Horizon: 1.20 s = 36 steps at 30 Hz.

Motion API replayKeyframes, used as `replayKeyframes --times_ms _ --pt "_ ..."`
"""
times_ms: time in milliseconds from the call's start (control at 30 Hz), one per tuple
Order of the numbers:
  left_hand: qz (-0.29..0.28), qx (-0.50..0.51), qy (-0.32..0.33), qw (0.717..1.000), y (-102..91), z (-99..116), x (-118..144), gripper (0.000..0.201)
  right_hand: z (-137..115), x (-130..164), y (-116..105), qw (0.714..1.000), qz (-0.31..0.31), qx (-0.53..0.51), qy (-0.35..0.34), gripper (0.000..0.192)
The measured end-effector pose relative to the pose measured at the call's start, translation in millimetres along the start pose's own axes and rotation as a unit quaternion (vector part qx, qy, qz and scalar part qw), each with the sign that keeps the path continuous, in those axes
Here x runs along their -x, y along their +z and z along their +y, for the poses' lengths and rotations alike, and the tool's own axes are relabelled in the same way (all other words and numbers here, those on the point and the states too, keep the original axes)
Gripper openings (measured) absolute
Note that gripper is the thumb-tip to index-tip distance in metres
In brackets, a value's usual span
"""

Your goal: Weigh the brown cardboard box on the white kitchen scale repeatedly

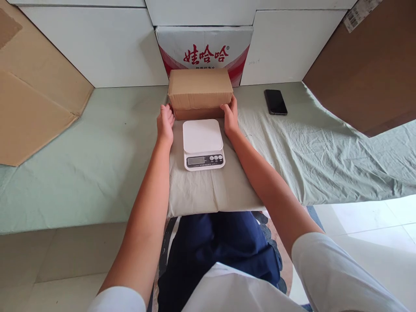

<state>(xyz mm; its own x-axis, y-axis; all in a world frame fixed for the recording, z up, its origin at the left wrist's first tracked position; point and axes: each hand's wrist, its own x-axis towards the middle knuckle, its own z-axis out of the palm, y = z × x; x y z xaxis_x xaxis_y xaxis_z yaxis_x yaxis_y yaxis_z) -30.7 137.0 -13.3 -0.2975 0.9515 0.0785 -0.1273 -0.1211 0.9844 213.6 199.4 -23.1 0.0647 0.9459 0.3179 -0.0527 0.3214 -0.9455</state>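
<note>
A brown cardboard box (200, 89) with a closed top sits behind the scale, between my two hands. My left hand (165, 123) lies against its left side, fingers curled and partly hidden. On the other side my right hand (230, 116) grips the right front corner, thumb on the front face and fingers along the side. Just in front of the box, between my forearms, lies a white digital kitchen scale (203, 145) with a bare square plate. Its small display and several round buttons face me.
A green cloth (113, 143) covers the table. To the right lies a black phone (275, 102). Behind the box stands a white and red printed carton (203, 43) against white panels. Large cardboard sheets stand at the left (39, 95) and right (367, 73).
</note>
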Motion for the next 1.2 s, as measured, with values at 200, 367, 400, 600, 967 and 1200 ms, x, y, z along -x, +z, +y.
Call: replayKeyframes --times_ms 200,367,400,600,967,1200 --pt "-0.018 -0.012 0.066 0.998 10.0 11 10 0.088 -14 9 7 0.999 -0.036 0.019 -0.016 0.083" --pt "-0.017 -0.019 0.129 0.991 3.3 52 44 0.086 -67 42 -3 0.995 -0.074 0.029 -0.059 0.083" --pt "-0.014 -0.023 0.138 0.99 0.7 58 58 0.083 -79 54 -8 0.994 -0.08 0.032 -0.068 0.083" --pt "0.023 -0.045 0.149 0.987 -17.9 51 154 0.08 -103 132 -37 0.992 -0.091 0.044 -0.073 0.079" --pt "0.027 -0.048 0.109 0.992 -31.1 32 178 0.076 -96 151 -35 0.997 -0.06 0.038 -0.032 0.058" --pt "0.022 -0.056 0.1 0.993 -28.9 38 181 0.08 -96 152 -35 0.996 -0.065 0.05 -0.043 0.061"
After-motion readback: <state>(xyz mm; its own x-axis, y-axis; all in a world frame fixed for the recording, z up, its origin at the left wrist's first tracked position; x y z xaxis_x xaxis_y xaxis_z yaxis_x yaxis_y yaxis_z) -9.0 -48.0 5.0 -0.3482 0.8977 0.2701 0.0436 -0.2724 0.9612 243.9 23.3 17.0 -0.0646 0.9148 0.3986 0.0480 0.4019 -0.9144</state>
